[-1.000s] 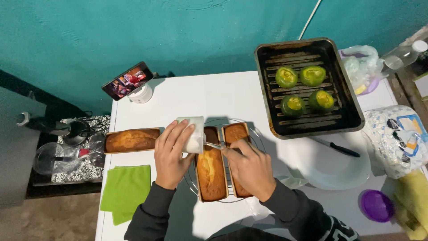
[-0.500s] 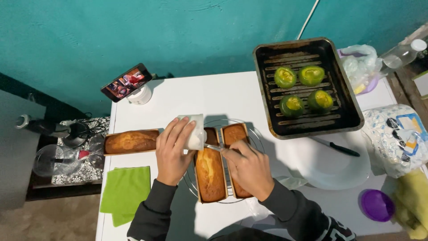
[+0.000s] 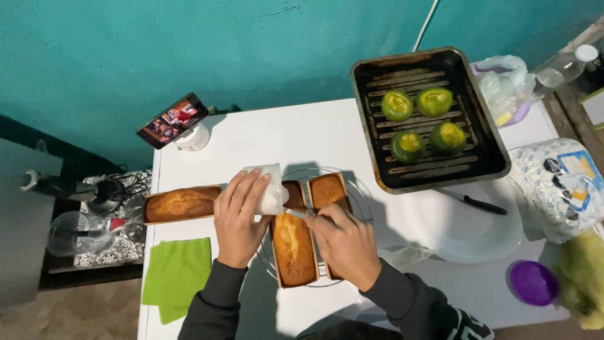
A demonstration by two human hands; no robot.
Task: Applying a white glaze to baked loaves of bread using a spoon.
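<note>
My left hand [image 3: 239, 217] grips a white piping bag [image 3: 269, 187] above a golden loaf cake [image 3: 294, 247] in a paper tray. My right hand [image 3: 343, 242] holds a thin metal utensil [image 3: 297, 214] whose tip reaches toward the bag. A second loaf [image 3: 328, 191] lies beside the first, partly hidden by my right hand. Both rest on a round clear glass plate [image 3: 358, 189]. A third loaf [image 3: 181, 203] sits apart to the left on the white table [image 3: 302, 135].
A dark baking tray [image 3: 478, 151] with several green stuffed peppers [image 3: 421, 119] stands at the back right. A white plate [image 3: 469, 230] carries a black-handled knife [image 3: 475, 203]. A green cloth [image 3: 177, 274] lies at the left, a propped phone [image 3: 173, 119] behind, a purple lid [image 3: 533, 282] at the right.
</note>
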